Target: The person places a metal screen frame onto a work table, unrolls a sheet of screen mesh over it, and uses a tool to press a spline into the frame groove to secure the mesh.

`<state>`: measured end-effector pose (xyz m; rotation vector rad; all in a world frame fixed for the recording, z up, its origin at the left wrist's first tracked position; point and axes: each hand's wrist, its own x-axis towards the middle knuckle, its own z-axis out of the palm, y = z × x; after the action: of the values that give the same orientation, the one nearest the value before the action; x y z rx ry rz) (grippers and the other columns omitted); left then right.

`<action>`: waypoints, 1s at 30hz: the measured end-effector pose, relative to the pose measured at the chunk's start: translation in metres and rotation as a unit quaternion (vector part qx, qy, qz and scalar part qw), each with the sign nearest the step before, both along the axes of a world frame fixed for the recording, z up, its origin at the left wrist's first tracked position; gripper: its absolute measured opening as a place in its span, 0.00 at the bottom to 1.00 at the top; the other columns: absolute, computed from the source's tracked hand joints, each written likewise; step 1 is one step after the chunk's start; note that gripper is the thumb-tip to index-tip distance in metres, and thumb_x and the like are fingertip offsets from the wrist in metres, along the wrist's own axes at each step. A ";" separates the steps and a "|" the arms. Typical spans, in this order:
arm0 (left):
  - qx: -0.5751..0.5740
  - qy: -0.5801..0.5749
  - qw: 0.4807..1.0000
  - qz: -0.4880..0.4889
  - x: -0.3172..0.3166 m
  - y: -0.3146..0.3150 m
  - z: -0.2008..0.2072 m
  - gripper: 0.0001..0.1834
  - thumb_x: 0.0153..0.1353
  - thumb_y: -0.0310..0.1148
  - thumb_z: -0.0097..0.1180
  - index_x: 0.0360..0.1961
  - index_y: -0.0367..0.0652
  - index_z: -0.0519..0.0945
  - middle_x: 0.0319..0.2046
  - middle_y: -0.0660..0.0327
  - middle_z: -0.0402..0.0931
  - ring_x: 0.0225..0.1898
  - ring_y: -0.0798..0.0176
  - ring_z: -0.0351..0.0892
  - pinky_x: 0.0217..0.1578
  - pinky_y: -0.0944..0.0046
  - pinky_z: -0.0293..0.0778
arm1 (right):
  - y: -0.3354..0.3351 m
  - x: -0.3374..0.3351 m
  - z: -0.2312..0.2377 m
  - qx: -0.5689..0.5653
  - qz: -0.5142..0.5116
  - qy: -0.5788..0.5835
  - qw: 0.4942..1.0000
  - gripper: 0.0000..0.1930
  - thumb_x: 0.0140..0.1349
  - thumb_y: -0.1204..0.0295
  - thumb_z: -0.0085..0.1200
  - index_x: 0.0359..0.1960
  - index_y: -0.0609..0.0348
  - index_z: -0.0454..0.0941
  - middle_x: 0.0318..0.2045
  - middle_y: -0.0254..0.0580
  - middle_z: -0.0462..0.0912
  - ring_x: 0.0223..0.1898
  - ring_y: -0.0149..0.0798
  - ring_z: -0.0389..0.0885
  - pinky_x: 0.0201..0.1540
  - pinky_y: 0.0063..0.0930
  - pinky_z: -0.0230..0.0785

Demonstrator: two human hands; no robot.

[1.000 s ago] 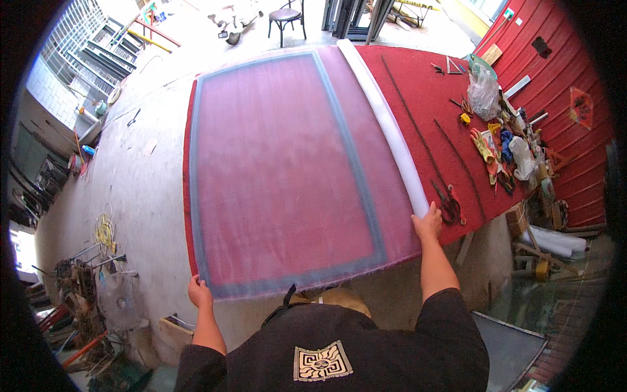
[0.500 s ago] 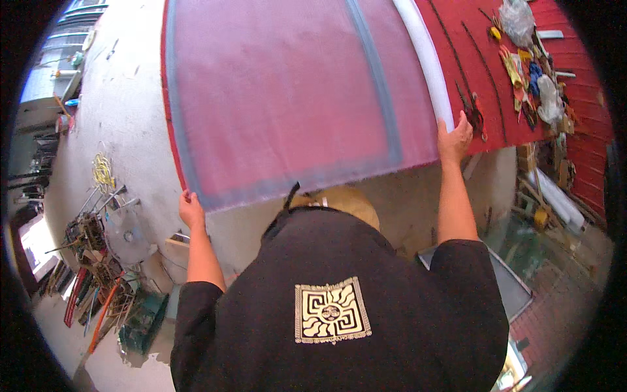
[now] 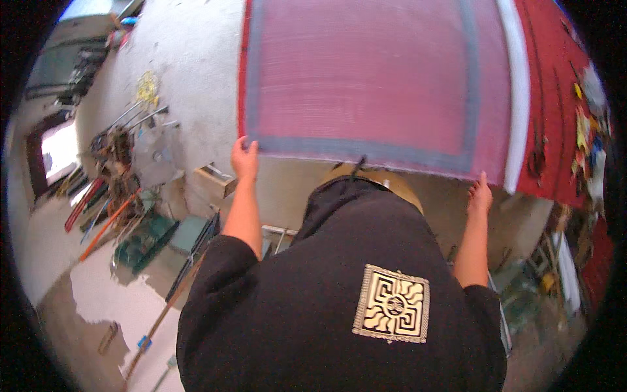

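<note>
The mesh sheet (image 3: 366,72) lies over the red table (image 3: 552,140), and a grey frame (image 3: 471,91) shows through it. The left hand (image 3: 245,159) is at the near left corner; blur hides whether its fingers really pinch the cloth. The right hand (image 3: 480,195) is loosely open just below the near edge, and contact there is not clear.

If one hand should pull more strongly than the other, the mesh could go skew against the frame or wrinkle. The white roll (image 3: 517,91) has no hand upon it, so a tug might turn it, make the cloth slack, or push it toward the thin dark rod (image 3: 560,108) beside it. The near edge seems delicate; hard pinching could loosen its threads. Also, the black strap (image 3: 358,167) at the person's waist reaches this edge and might catch it.
</note>
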<state>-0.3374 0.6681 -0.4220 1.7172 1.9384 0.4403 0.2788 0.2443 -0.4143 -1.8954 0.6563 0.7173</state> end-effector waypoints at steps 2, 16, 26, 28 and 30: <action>0.025 0.000 1.000 0.012 -0.001 0.001 -0.002 0.24 0.62 0.38 0.73 0.58 0.42 0.84 0.50 0.52 0.85 0.51 0.52 0.83 0.55 0.53 0.78 | 0.003 0.002 0.007 0.029 -0.002 0.008 1.000 0.23 0.72 0.50 0.66 0.52 0.58 0.82 0.39 0.31 0.80 0.27 0.27 0.68 0.29 0.24 0.62; 0.002 -0.034 0.998 0.057 0.024 -0.017 0.024 0.25 0.59 0.37 0.75 0.57 0.42 0.85 0.51 0.52 0.84 0.49 0.52 0.83 0.52 0.52 0.79 | -0.029 0.043 -0.042 0.128 -0.012 0.013 0.992 0.10 0.70 0.59 0.68 0.39 0.47 0.84 0.29 0.24 0.79 0.25 0.27 0.72 0.27 0.23 0.66; 0.049 -0.079 0.994 0.066 -0.005 -0.017 -0.023 0.24 0.58 0.36 0.74 0.56 0.45 0.86 0.50 0.52 0.84 0.52 0.49 0.83 0.57 0.51 0.78 | 0.010 0.019 -0.013 0.066 -0.024 -0.016 0.997 0.12 0.71 0.56 0.66 0.40 0.48 0.82 0.27 0.28 0.75 0.23 0.30 0.68 0.26 0.28 0.62; 0.027 -0.052 0.997 0.051 0.014 -0.012 -0.011 0.24 0.59 0.37 0.73 0.56 0.42 0.86 0.51 0.53 0.85 0.53 0.53 0.84 0.56 0.53 0.78 | -0.023 0.030 -0.030 0.094 0.006 -0.012 0.996 0.14 0.70 0.54 0.67 0.41 0.49 0.82 0.28 0.28 0.75 0.24 0.30 0.68 0.27 0.28 0.63; 0.046 -0.051 0.996 0.055 0.009 -0.015 -0.011 0.23 0.59 0.37 0.73 0.55 0.42 0.86 0.50 0.53 0.85 0.52 0.52 0.84 0.56 0.53 0.78 | -0.020 0.030 -0.034 0.081 -0.003 -0.015 0.997 0.15 0.70 0.53 0.68 0.41 0.48 0.82 0.29 0.28 0.75 0.24 0.30 0.69 0.27 0.28 0.64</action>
<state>-0.3289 0.6527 -0.4326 1.6156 1.9730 0.6526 0.3088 0.2240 -0.4481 -1.7513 0.5677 0.7161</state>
